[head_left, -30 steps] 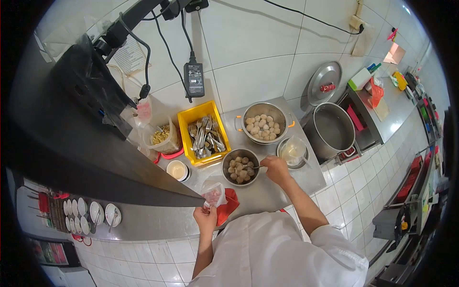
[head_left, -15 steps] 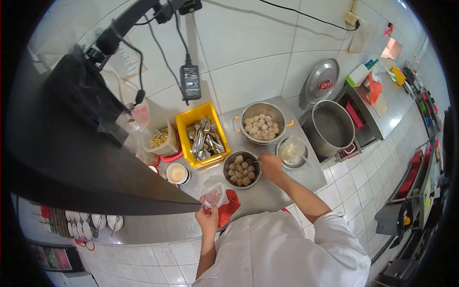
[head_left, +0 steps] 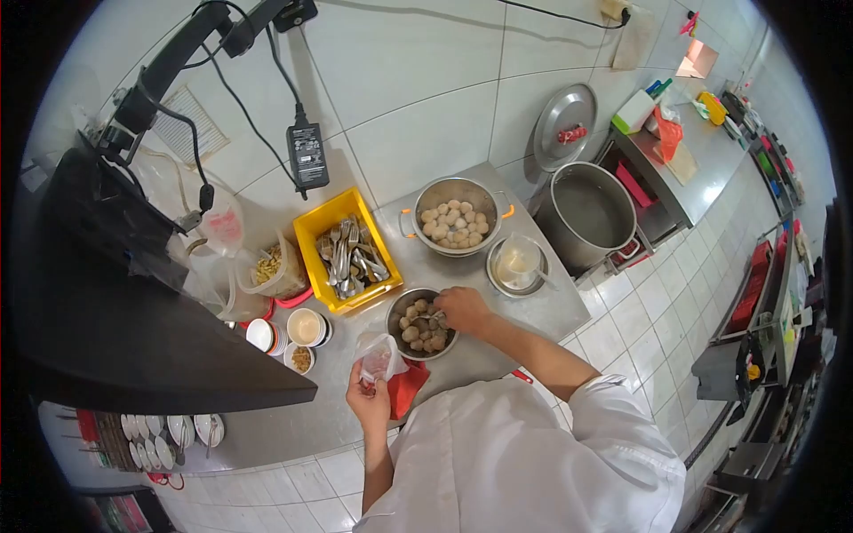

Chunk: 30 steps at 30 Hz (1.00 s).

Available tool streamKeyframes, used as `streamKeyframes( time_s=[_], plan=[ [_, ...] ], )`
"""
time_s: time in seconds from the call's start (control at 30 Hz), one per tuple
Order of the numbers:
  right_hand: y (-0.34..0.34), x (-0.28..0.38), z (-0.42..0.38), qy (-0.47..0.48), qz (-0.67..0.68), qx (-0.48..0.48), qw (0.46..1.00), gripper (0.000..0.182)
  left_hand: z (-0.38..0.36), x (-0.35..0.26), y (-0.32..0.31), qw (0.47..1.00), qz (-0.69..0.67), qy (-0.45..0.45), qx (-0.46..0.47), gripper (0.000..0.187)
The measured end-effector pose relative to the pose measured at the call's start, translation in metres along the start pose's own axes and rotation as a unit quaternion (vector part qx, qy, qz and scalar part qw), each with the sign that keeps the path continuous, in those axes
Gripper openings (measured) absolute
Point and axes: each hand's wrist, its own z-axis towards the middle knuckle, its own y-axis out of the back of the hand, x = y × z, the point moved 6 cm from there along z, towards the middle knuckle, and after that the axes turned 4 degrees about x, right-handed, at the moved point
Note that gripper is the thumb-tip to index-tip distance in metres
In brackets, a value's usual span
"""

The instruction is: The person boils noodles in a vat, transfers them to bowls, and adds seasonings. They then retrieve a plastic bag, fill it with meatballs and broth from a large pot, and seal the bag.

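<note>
My left hand (head_left: 369,404) grips a clear plastic bag (head_left: 382,357) with its mouth upward. A red plastic bag (head_left: 407,389) hangs beside it at the counter's front edge. My right hand (head_left: 464,311) is closed around the handle of a metal spoon (head_left: 436,314), its head down among brown meatballs (head_left: 415,335). They lie in a steel bowl (head_left: 394,310), to the right of the clear bag. Behind it, a larger steel pot (head_left: 458,184) with orange-covered handles holds several paler balls (head_left: 455,224).
A yellow bin (head_left: 306,235) of cutlery, stacked small bowls (head_left: 306,327) and a tub of yellowish pieces (head_left: 283,275) stand left. At right are a clear dipper (head_left: 517,264) on a metal dish and a tall stockpot (head_left: 586,204). A dark panel (head_left: 178,346) juts in from the left.
My right hand has moved over the steel bowl, and the spoon now reaches in among the meatballs. The clear bag stands wider at its mouth. The whole view has shifted.
</note>
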Motion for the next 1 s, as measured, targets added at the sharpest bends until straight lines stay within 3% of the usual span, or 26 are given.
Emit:
streamKeyframes(
  time_s=[0.07,0.17,0.23,0.43,0.57,0.63,0.77,1.0],
  plan=[
    [-0.003,0.015,-0.002,0.037,-0.008,-0.034,0.999,0.024,0.0,-0.001,0.001,1.0,0.007,0.011,-0.003,0.053],
    [-0.002,0.019,-0.002,-0.001,0.044,-0.017,0.999,0.023,-0.002,-0.001,0.001,1.0,0.01,0.009,-0.003,0.054],
    [-0.005,0.003,0.0,-0.116,0.107,0.056,0.986,0.021,-0.001,-0.003,0.0,1.0,-0.009,-0.029,-0.006,0.053],
    [-0.011,0.001,-0.002,-0.08,0.128,0.05,0.987,0.023,-0.006,-0.005,0.007,0.999,0.019,0.034,-0.005,0.054],
    [-0.011,0.0,-0.006,-0.078,0.151,0.035,0.985,0.021,-0.004,-0.005,0.008,1.0,0.001,0.001,-0.007,0.055],
    [-0.003,-0.004,-0.01,-0.06,0.182,-0.016,0.981,0.018,-0.003,-0.002,0.012,0.999,-0.007,-0.028,-0.016,0.055],
    [0.008,-0.015,-0.02,-0.051,0.209,-0.038,0.976,0.016,-0.003,-0.014,0.016,1.0,0.007,0.005,-0.019,0.055],
    [0.047,-0.028,-0.04,-0.107,0.25,-0.068,0.96,0.018,0.003,-0.003,0.023,1.0,-0.024,0.016,-0.009,0.053]
  ],
)
